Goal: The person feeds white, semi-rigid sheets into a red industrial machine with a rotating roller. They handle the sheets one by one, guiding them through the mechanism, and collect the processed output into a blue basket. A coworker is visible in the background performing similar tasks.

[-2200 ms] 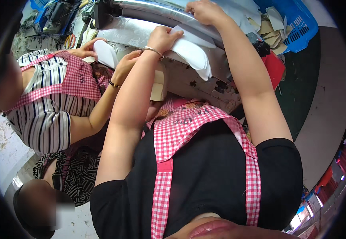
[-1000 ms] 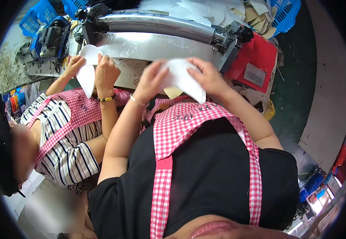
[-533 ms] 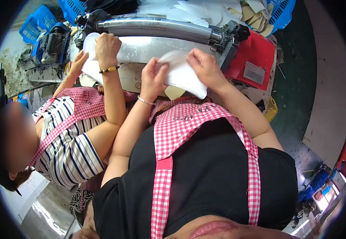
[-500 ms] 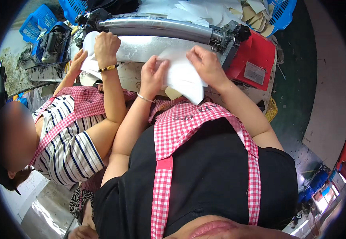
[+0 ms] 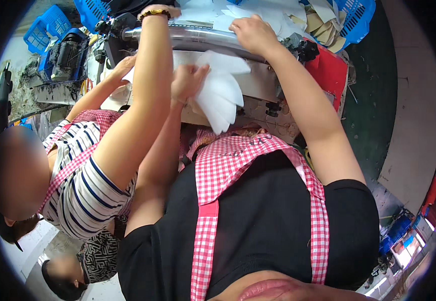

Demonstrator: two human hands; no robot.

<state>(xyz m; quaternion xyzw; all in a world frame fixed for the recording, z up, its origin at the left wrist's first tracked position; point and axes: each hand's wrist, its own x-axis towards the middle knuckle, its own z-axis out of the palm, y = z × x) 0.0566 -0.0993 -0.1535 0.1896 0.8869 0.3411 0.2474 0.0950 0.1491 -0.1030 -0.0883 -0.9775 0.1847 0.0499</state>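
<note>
Head view, and the thing to look at is where that fan of white pieces [image 5: 223, 95] sits: just right of the person's left hand [image 5: 187, 83], which is kinda blurry but has it pinched by the left edge. The pieces splay out rightward, with the fan's long axis slanting down towards the apron [image 5: 248, 153].

Right hand [image 5: 255, 35] is up past the fan, over the metal roller [image 5: 198, 38], fingertips at the loose white sheets [image 5: 278, 11] behind it. It's clearly the nearer of the person's two hands to those sheets. Fingers look bent, but can't tell if they've got hold of anything.

Containers: blue basket [image 5: 362, 22] at upper right, tan and white scraps [image 5: 328, 27] heaped at its left side; no idea how many are properly inside. Another blue basket [image 5: 45, 29] sits upper left, contents too small to make out.
</note>
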